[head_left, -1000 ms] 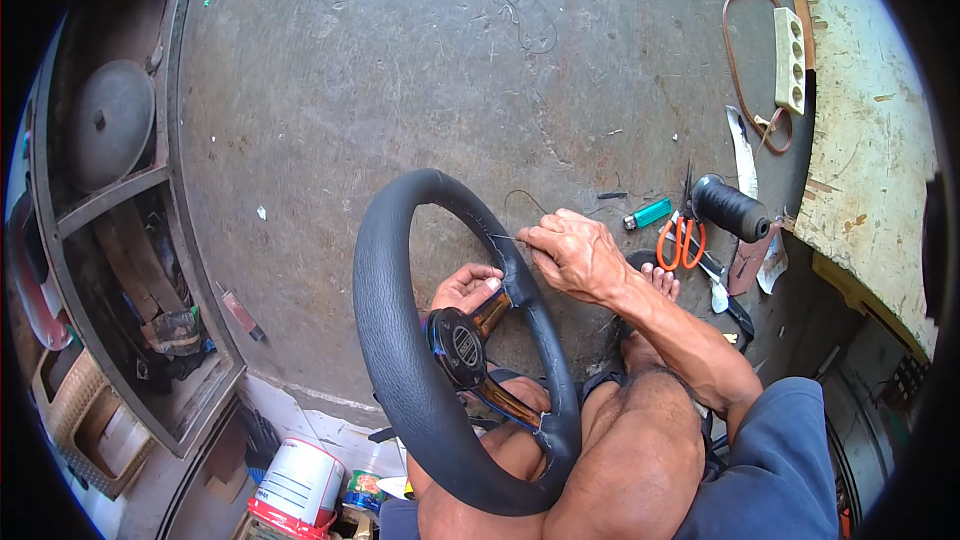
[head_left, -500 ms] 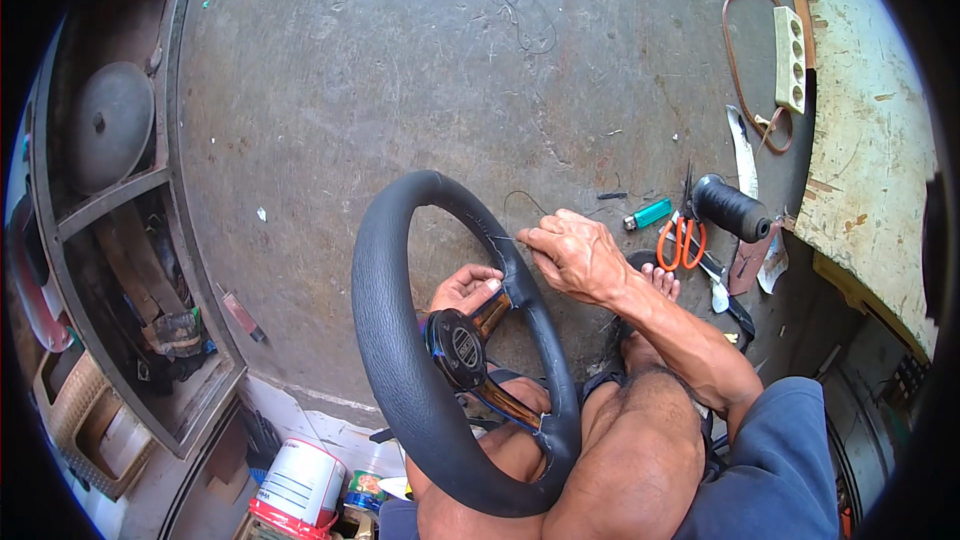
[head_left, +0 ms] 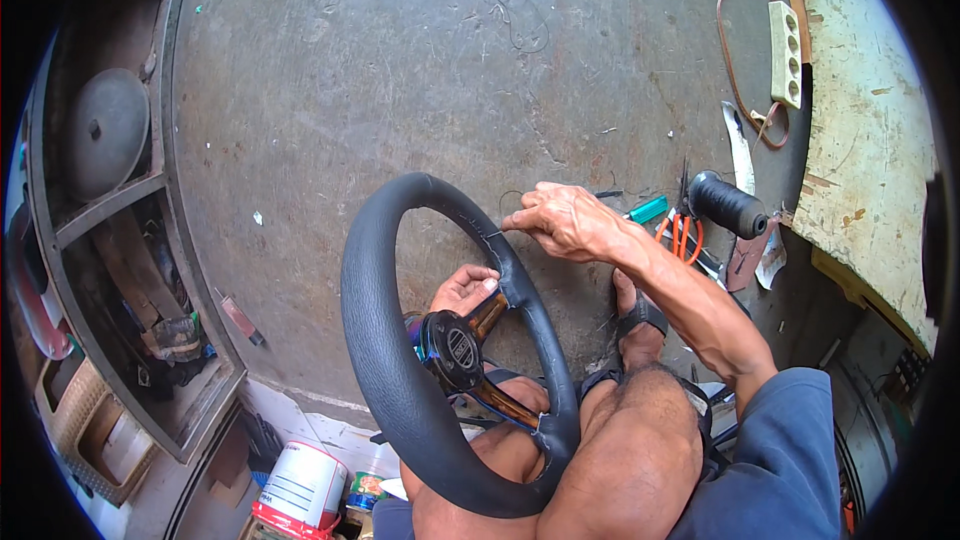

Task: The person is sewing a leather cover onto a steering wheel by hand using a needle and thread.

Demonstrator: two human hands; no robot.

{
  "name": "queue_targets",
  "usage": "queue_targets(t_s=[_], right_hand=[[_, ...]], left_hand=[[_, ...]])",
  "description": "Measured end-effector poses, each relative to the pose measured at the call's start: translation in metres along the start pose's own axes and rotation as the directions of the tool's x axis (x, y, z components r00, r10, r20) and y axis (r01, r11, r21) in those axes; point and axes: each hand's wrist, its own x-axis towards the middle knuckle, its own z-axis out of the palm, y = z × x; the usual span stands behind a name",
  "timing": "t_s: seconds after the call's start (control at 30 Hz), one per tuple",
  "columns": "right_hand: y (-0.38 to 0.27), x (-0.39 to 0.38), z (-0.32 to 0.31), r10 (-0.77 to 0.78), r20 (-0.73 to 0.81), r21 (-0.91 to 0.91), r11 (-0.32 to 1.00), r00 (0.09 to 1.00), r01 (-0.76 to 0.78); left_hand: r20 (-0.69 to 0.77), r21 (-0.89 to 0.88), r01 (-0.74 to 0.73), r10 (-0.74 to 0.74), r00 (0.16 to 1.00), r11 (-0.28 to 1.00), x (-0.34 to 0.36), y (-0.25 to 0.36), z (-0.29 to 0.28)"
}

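A black leather-covered steering wheel (head_left: 385, 340) stands tilted over my lap, with a dark round hub and shiny brownish spokes. A seam runs along the inner side of its rim. Through the wheel's opening, my left hand (head_left: 466, 290) grips the rim's inner edge beside the upper spoke, thumb and fingers closed. My right hand (head_left: 565, 223) is at the outer right side of the rim, its fingertips pinched on a thin needle (head_left: 495, 234) at the seam. A dark thread (head_left: 508, 194) curls up beside those fingertips. Most of the needle is hidden.
Right of my arm lie a green lighter (head_left: 648, 209), orange-handled scissors (head_left: 683, 237) and a black thread spool (head_left: 728, 204). A power strip (head_left: 785, 55) sits farther right. Loose thread (head_left: 512, 0) lies on the far floor. A metal-framed shelf (head_left: 170, 190) stands left, a white bucket (head_left: 302, 480) below it.
My right hand has moved slightly up and left, closer against the rim. Its forearm now partly covers the scissors. My left hand keeps its grip, and the wheel has shifted slightly left.
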Motion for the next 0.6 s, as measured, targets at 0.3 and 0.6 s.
queue_targets(t_s=[0.3, 0.6], right_hand=[[0.011, 0.011, -0.003, -0.038, 0.068, 0.045, 0.998, 0.997, 0.035], [0.008, 0.015, -0.015, -0.016, 0.179, 0.096, 0.995, 0.984, -0.002]], left_hand=[[-0.009, 0.108, 0.012, -0.011, 1.0, 0.994, 0.0, 0.0, 0.0], [0.0, 0.054, -0.041, 0.042, 0.999, 0.998, 0.004, -0.004, -0.004]])
